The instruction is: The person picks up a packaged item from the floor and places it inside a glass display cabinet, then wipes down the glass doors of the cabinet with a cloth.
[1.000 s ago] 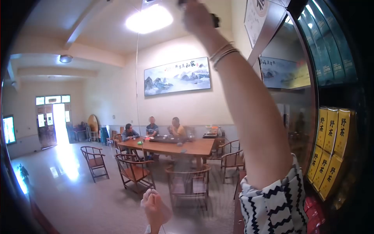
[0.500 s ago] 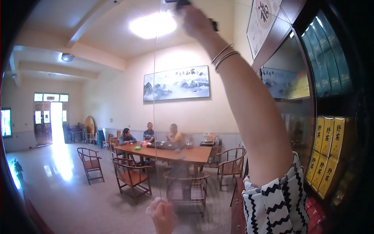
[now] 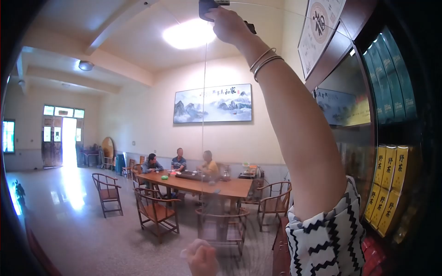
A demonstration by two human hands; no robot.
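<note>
My right hand (image 3: 226,26), on a raised arm with two bracelets, is closed around a dark object (image 3: 208,9) at the top of the view. Black parts stick out on both sides of the fist; its kind is not clear. It is close to the upper corner of a clear glass pane (image 3: 204,152), whose thin upright edge runs down the middle. A small metal fitting (image 3: 223,2) sits at that corner. Low in the middle, my left hand (image 3: 202,258) is closed, with a bit of white cloth or tissue (image 3: 184,253) showing beside the fingers.
On the right, a cabinet holds yellow boxes (image 3: 388,188) and tall teal boxes (image 3: 391,78). Across the room three people sit by a wooden table (image 3: 230,187), with wooden chairs (image 3: 156,211) around it. A landscape picture (image 3: 212,105) hangs behind.
The glass edge has shifted to the right in the view. My left hand sits lower and further right. My right hand, blurred before, is sharper and still raised on the dark object.
</note>
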